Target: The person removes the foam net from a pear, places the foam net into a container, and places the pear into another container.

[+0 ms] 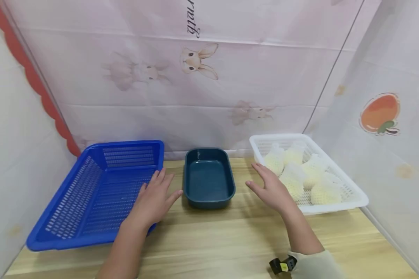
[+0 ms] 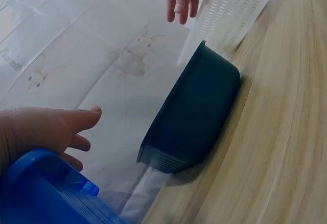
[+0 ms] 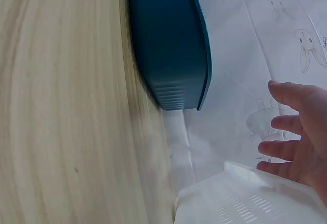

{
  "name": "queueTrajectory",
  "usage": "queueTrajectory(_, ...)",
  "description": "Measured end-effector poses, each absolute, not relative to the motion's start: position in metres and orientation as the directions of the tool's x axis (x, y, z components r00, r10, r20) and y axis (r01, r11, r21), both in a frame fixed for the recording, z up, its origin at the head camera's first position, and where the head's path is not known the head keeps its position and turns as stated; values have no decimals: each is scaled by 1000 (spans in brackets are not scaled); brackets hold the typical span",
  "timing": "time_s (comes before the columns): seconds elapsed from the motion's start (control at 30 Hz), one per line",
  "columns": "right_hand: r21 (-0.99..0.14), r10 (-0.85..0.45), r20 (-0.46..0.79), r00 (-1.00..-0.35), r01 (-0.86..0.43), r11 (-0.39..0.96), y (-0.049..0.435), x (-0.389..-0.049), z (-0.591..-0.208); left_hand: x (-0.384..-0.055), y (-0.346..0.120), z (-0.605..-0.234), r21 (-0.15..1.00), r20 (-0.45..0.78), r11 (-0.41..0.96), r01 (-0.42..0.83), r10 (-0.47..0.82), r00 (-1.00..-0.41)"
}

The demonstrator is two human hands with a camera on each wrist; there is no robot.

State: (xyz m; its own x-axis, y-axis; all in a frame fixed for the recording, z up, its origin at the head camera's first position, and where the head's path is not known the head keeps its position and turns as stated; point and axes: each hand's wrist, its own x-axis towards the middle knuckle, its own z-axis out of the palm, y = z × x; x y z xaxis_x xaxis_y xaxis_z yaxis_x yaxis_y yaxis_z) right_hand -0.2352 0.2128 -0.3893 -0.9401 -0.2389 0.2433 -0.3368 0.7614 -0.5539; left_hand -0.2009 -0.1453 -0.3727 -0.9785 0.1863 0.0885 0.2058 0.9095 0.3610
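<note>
My left hand (image 1: 154, 199) reaches over the right rim of a blue plastic basket (image 1: 125, 145), thumb and fingers spread, holding nothing. The basket's slatted inside shows no contents. Over the left edge of a white plastic basket (image 1: 349, 190), my right hand (image 1: 273, 190) hovers with its fingers extended and nothing in them. Several pale yellow round items (image 1: 325, 193) in white foam netting lie in that white basket. Between the hands stands a dark teal rectangular tub (image 1: 209, 204) with nothing visible inside. In the right wrist view the right hand (image 3: 301, 137) shows its fingers apart.
All three containers stand on a light wood-grain table (image 1: 209, 244). A pale fabric backdrop (image 1: 209, 124) with rabbit prints rises behind them, and similar panels close in both sides. A black band with a yellow label (image 1: 284, 266) is at the right wrist.
</note>
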Motion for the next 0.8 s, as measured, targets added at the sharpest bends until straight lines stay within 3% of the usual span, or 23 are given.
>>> queueTrajectory(0.2,-619,-228,265,-937,-346,705,201,-239,-391,-193,-153,-363,324,167,908,264,220,-961)
queueTrajectory(0.4,-628,-137,329,-934,-325,708,215,-238,-384,-189,-133,-359,377,280,851,367,273,-920)
queueTrajectory(0.67,-587,99,562,-821,-311,747,263,-235,-375,-184,-87,-365,517,361,724,456,298,-883)
queueTrajectory(0.73,-580,142,581,-801,-286,762,276,-235,-374,-184,-76,-366,538,349,708,457,306,-886)
queueTrajectory(0.8,-579,162,547,-822,-231,782,288,-235,-373,-184,-65,-368,556,333,695,457,317,-888)
